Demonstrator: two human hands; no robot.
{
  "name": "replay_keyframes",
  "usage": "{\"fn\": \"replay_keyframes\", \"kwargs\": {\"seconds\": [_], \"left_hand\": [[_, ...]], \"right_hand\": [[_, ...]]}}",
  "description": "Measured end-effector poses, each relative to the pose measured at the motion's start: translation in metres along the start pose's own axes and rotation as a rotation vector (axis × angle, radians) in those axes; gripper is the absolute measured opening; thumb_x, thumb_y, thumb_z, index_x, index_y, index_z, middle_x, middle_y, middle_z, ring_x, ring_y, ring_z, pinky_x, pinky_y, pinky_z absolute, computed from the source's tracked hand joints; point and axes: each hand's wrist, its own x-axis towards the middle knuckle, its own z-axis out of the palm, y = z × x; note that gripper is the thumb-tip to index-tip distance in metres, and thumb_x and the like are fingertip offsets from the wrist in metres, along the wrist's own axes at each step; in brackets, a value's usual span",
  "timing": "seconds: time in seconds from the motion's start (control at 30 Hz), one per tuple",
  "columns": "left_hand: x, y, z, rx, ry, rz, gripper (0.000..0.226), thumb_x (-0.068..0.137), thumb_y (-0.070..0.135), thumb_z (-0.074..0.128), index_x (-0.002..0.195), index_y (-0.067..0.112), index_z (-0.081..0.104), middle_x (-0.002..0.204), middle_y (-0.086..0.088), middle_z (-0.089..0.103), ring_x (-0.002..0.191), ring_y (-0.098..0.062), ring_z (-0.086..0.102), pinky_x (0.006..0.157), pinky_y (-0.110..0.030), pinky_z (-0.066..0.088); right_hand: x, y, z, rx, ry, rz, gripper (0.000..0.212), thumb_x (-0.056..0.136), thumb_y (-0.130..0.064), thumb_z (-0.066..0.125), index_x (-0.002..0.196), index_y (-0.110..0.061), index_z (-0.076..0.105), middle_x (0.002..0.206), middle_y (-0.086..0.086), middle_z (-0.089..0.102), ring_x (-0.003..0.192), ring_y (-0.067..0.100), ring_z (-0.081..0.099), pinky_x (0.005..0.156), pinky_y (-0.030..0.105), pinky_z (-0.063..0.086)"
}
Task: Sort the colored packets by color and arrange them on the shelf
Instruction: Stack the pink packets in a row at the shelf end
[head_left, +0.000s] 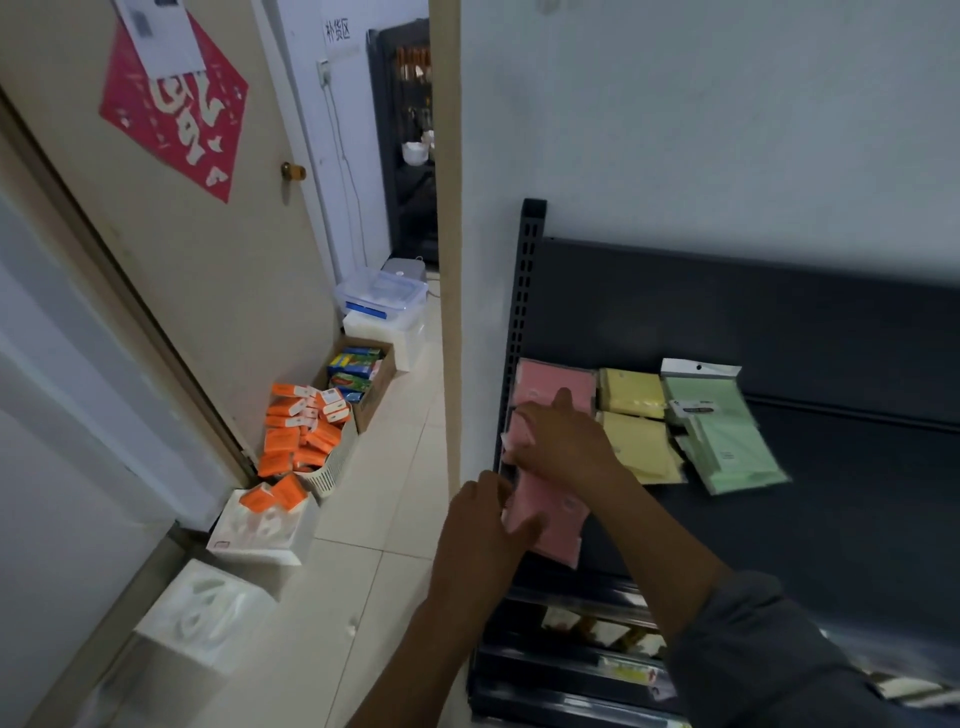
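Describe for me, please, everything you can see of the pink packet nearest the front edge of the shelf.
The front pink packet is a flat, glossy plastic sleeve of pale pink material. It lies flat at the left end of the dark shelf, in line with the other pink packets behind it. The left hand holds its left edge, and the right hand covers its far end.

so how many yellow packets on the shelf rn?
2. Rear yellow packet lies between the pink packets and the green packets; front yellow packet lies just before it. More may be stacked underneath.
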Motion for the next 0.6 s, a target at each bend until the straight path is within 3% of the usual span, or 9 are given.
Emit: {"fn": "replay_keyframes", "kwargs": {"seconds": [0.07,0.1,0.17,0.3,0.43,0.53,0.6], "left_hand": [[0.004,-0.004,0.002,-0.006,-0.048,0.001,0.041,0.083,0.046,0.075,0.113,0.031,0.052,0.102,0.009,0.058,0.093,-0.006,0.056,0.074,-0.021,0.047],[0.007,-0.004,0.001,-0.003,-0.071,0.002,0.043,0.084,0.046,0.074,0.118,0.031,0.052,0.105,0.008,0.059,0.095,-0.007,0.057,0.076,-0.022,0.048],[0.014,-0.006,0.000,-0.010,-0.114,0.019,0.046,0.086,0.044,0.073,0.124,0.030,0.053,0.111,0.005,0.060,0.099,-0.008,0.058,0.078,-0.021,0.048],[0.026,-0.010,-0.008,-0.038,-0.162,0.053,0.049,0.092,0.042,0.069,0.137,0.029,0.054,0.116,0.000,0.060,0.104,-0.012,0.060,0.082,-0.021,0.046],[0.043,-0.011,-0.025,-0.023,-0.166,0.037,0.045,0.097,0.038,0.064,0.140,0.030,0.055,0.110,-0.005,0.058,0.095,-0.013,0.058,0.071,-0.010,0.039],[0.056,-0.012,-0.044,-0.022,-0.170,0.048,0.040,0.098,0.020,0.062,0.138,0.022,0.061,0.116,-0.011,0.066,0.091,-0.010,0.055,0.065,0.000,0.037],[0.063,-0.015,-0.055,-0.026,-0.157,0.049,0.037,0.099,0.010,0.058,0.134,0.020,0.063,0.118,-0.009,0.067,0.092,-0.013,0.057,0.064,0.002,0.037]], "right_hand": [[-0.002,-0.002,-0.004,0.032,0.068,-0.032,0.035,0.089,-0.038,0.059,0.123,-0.029,0.059,0.107,0.003,0.050,0.082,0.025,0.053,0.069,0.033,0.043],[-0.001,-0.001,-0.006,0.088,0.115,-0.042,0.011,0.092,-0.030,0.055,0.100,-0.028,0.063,0.090,-0.003,0.051,0.079,0.023,0.052,0.065,0.032,0.040],[-0.002,0.002,-0.008,0.138,0.181,-0.029,0.024,0.092,-0.025,0.054,0.069,-0.030,0.049,0.072,-0.005,0.051,0.074,0.021,0.057,0.058,0.030,0.037],[-0.008,0.008,-0.009,0.109,0.182,-0.043,0.010,0.090,-0.023,0.054,0.082,-0.022,0.060,0.069,-0.005,0.052,0.067,0.019,0.055,0.052,0.028,0.031],[-0.011,0.007,-0.002,0.116,0.185,-0.065,0.020,0.090,-0.026,0.052,0.104,-0.022,0.066,0.076,-0.005,0.050,0.066,0.015,0.052,0.055,0.027,0.036],[-0.015,0.008,0.001,0.125,0.200,-0.094,0.026,0.088,-0.030,0.052,0.110,-0.026,0.064,0.092,0.002,0.060,0.076,0.020,0.057,0.063,0.029,0.042],[-0.017,0.009,0.002,0.133,0.230,-0.116,0.024,0.089,-0.028,0.053,0.110,-0.024,0.064,0.092,0.002,0.064,0.079,0.022,0.060,0.064,0.030,0.043]]}}
